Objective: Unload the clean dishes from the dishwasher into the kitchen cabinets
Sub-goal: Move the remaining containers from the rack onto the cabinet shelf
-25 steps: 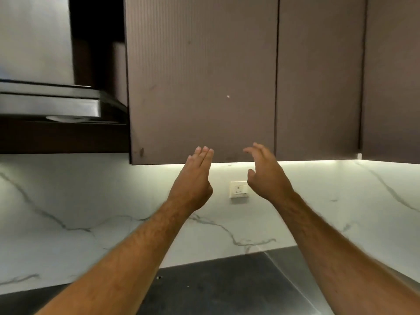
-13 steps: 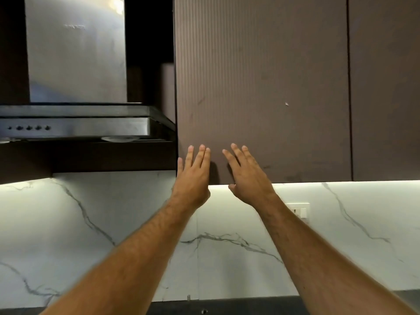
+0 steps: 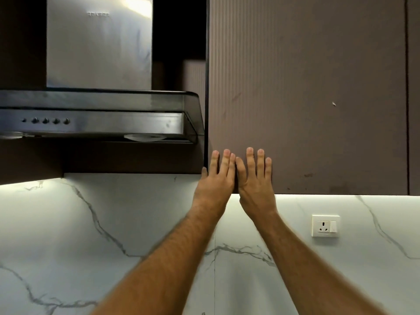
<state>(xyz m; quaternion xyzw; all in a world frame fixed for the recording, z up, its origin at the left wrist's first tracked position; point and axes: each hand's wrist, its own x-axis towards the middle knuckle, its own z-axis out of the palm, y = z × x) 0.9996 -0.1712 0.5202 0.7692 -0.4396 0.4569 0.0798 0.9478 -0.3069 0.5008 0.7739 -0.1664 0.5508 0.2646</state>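
The brown, vertically ribbed upper cabinet door [image 3: 306, 94] hangs closed on the wall, filling the upper right of the view, with a lit strip under its bottom edge. Both hands rest flat against its lower left corner. The left hand [image 3: 216, 180] has its fingers straight and close together, pointing up, with the thumb at the door's left edge; it grasps nothing. The right hand [image 3: 255, 183] lies just beside it, touching it along the index fingers, also flat with straight fingers, the palm reaching below the door's bottom edge; it too holds nothing. A second door of the same brown finish [image 3: 414, 94] adjoins on the right. Left of the cabinet hangs a stainless steel and black range hood [image 3: 97, 117] with a row of round buttons and a steel chimney [image 3: 98, 46] above. Below runs a white marble-veined backsplash [image 3: 68, 235], carrying a white wall socket with a switch [image 3: 325, 226] under the cabinet's right part.
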